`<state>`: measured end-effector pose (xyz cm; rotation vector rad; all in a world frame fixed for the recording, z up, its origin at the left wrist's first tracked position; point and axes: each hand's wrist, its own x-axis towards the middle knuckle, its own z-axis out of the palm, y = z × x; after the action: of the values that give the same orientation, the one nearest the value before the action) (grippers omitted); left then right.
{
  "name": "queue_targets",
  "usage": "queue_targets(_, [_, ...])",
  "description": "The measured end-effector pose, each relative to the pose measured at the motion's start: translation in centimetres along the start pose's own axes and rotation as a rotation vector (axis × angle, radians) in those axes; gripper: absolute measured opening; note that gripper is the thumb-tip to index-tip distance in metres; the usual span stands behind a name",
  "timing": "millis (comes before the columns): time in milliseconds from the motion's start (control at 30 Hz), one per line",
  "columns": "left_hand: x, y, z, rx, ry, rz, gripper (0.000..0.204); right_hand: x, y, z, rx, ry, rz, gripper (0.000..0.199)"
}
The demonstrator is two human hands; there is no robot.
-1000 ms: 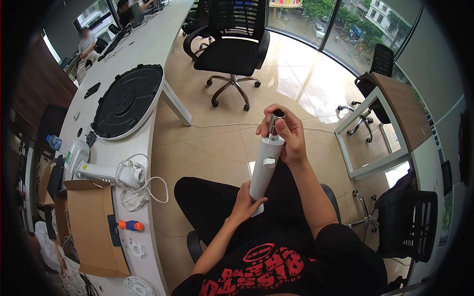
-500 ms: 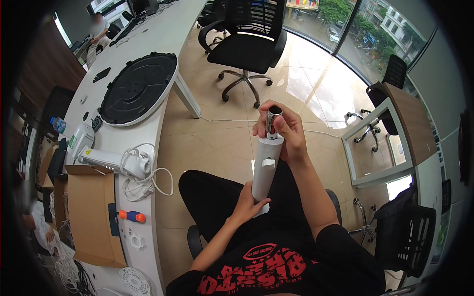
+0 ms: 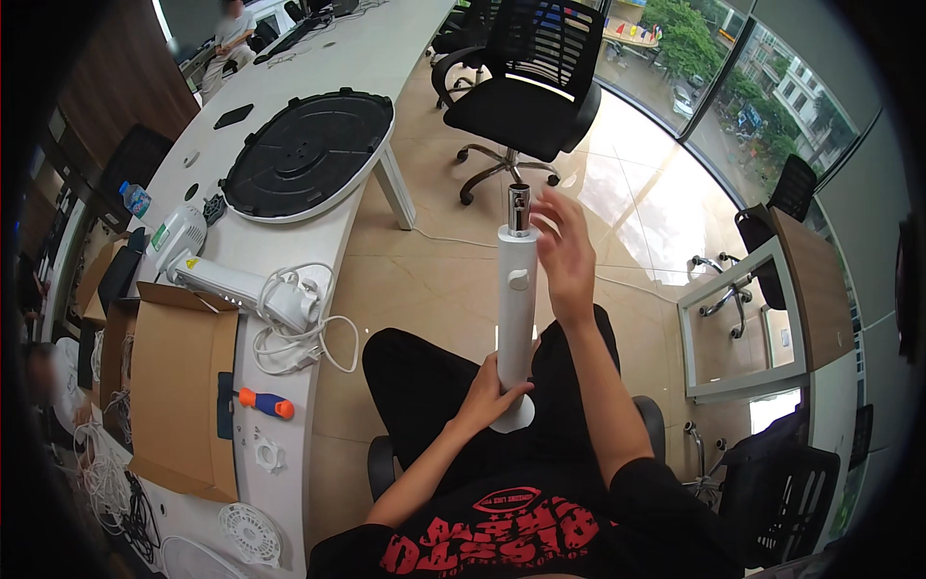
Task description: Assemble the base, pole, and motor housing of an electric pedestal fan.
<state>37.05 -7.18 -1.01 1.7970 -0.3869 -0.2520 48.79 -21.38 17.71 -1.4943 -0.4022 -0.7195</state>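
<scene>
A long white surface (image 3: 318, 58) holds a big black round disc (image 3: 307, 154). The white pole (image 3: 515, 318) stands up on the person's lap. The left hand (image 3: 487, 394) has its grip tight around the pole near the bottom. The right hand (image 3: 562, 249) is open wide beside the top.

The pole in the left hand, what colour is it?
White, with a silver metal tip; the pole, gripped by the left hand, shows best in the head view.

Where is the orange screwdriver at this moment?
In the head view, the orange screwdriver lies on the white table at the person's left, between the open cardboard box and the white cable.
</scene>
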Motion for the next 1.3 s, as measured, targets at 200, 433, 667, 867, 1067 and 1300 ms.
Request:
queue_targets(200, [-0.1,-0.4,0.2,0.044,0.041,0.080,0.077,-5.4,-1.7,-2.2,-0.471,-0.201,-0.288,0.042])
queue_targets(433, [-0.1,0.1,0.4,0.007,-0.011,0.007,0.076,-5.2,-0.9,-2.5,-0.663,-0.217,-0.427,0.045])
queue_targets(667, [0.0,-0.2,0.6,0.018,0.002,0.012,0.076,-4.8,-1.3,-1.6,-0.597,-0.107,-0.199,0.038])
queue_targets(867, [0.0,-0.1,0.8,0.007,0.001,0.019,0.072,-4.4,-2.9,-2.6,-0.748,-0.301,-0.455,0.036])
queue_targets(1067, [0.0,0.0,1.0,0.090,-0.006,0.083,0.069,-4.8,-2.7,-3.2,-0.688,-0.259,-0.394,0.033])
queue_targets(1300, [-0.1,0.4,1.4,0.004,0.005,0.053,0.068,-6.0,-1.8,-0.8,-0.660,0.040,-0.351,0.024])
